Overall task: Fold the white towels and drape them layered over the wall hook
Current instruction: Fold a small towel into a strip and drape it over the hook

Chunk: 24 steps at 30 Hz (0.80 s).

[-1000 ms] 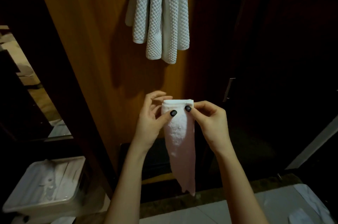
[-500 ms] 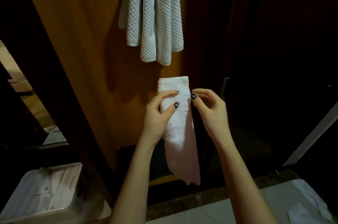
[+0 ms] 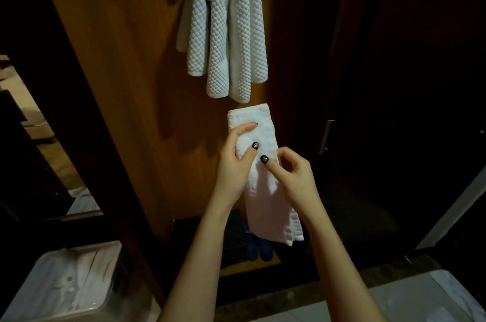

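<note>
Towel (image 3: 268, 216) folded narrow — left hand (image 3: 234, 171) and right hand (image 3: 294, 179) each pinch it, grip closed.

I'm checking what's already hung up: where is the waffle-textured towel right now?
In the head view the waffle-textured towel hangs at top centre against the wooden panel, above the folded towel held by the left hand and right hand.

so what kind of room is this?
Probably a hotel or home bathroom or dressing nook, dimly lit. White waffle towels hang on a wood-panelled wall, a pale stone-like counter sits bottom right, and what look like blue slippers sit on the floor.
</note>
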Available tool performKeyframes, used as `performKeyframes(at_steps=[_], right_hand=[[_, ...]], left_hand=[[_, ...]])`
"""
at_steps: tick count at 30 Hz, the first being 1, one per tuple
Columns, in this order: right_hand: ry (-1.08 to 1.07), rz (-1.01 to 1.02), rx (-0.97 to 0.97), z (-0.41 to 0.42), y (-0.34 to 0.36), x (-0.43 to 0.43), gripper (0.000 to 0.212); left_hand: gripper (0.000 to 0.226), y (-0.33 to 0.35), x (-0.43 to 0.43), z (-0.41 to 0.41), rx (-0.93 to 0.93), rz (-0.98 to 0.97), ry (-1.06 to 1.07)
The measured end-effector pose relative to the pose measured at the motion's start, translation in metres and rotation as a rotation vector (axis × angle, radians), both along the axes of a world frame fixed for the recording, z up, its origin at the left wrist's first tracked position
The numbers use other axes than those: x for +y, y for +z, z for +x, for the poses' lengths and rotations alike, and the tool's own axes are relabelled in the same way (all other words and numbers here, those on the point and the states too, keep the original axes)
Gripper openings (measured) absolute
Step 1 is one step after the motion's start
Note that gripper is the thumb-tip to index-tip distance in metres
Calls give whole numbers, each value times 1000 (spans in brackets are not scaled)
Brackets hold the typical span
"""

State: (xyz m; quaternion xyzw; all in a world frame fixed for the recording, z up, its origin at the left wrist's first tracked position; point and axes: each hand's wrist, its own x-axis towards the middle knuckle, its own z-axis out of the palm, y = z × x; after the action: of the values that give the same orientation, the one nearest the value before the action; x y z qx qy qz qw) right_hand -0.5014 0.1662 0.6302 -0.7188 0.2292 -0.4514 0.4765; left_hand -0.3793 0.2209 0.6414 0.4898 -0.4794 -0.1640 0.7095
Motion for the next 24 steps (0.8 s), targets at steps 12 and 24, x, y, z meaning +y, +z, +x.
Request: performKeyframes(at_steps=[12, 24], right_hand=[[325, 380, -229, 22, 10, -3, 15], [168, 371, -76, 39, 15, -13, 8]], left_hand=[[38, -12, -5, 9, 108, -16, -18], [42, -6, -6, 19, 123, -19, -67]])
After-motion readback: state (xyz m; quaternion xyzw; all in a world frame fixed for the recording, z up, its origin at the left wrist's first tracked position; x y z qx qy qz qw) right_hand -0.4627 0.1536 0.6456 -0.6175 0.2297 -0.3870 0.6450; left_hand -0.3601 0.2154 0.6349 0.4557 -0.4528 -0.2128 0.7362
